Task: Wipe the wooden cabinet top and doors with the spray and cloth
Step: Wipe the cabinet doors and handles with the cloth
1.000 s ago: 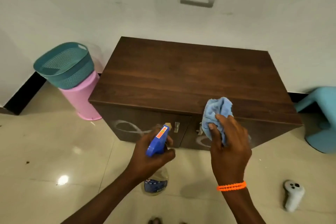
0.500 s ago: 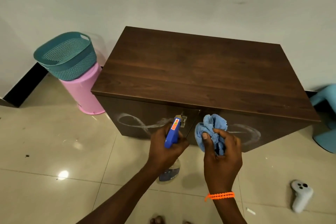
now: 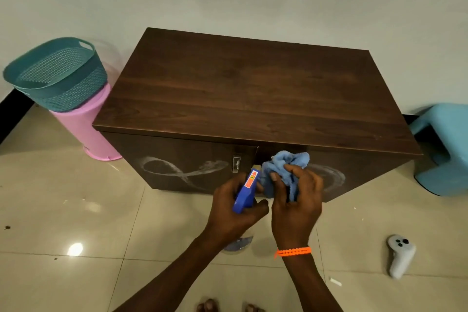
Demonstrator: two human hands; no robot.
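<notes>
Centre frame, in front of the dark wood-grain cabinet (image 3: 253, 88): my left hand (image 3: 235, 213) has its grip wrapped round the blue plastic spray (image 3: 247, 191), right hand (image 3: 296, 200) pinching the bunched, fluffy cloth (image 3: 283, 167). Risk: nozzle sits v. close to cloth, so spray may soak fabric, not the chalky loop marks (image 3: 177, 172) on the doors.

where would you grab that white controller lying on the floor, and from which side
Grip the white controller around its narrow handle, the end nearer the person, coming from above. It lies flat on the tile with its wider button end pointing toward the cabinet, and the floor around it looks open.
</notes>
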